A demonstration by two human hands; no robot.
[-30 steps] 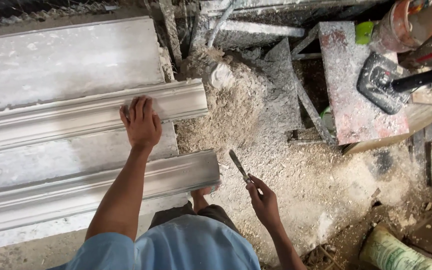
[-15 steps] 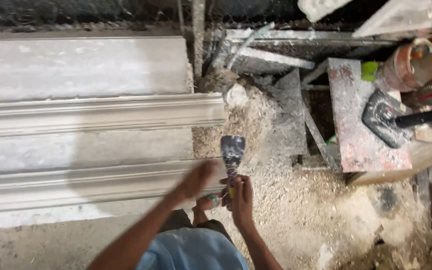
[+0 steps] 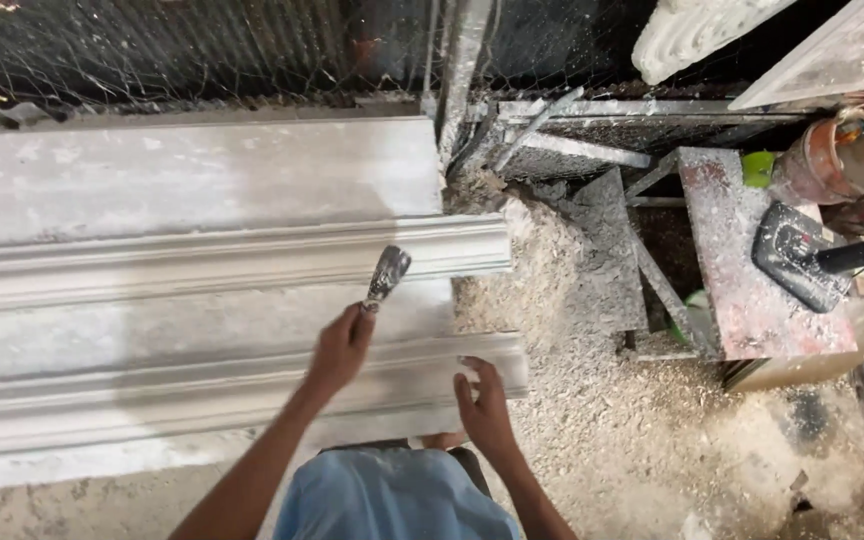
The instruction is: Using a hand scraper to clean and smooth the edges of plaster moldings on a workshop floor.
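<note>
plaster cornice moulding point(image 3: 202, 255) lies in long lengths on the bench, its ends beside the rubble heap point(image 3: 572, 300). the scraper point(image 3: 384, 278) has passed from right to left hand point(image 3: 340, 348), fingers clamped on its handle; right hand point(image 3: 484, 410), fingers spread, now rests on the nearer moulding.

Cut off at the left edge: both plaster mouldings point(image 3: 232, 255) and the slab beneath. Hidden inside the left hand point(image 3: 340, 345): the putty knife point(image 3: 386, 275) handle. Cropped at the right edge: the orange bucket point(image 3: 832, 160) and a black tool's point(image 3: 792, 255) handle. Blurred with motion: the right hand point(image 3: 485, 415).
</note>
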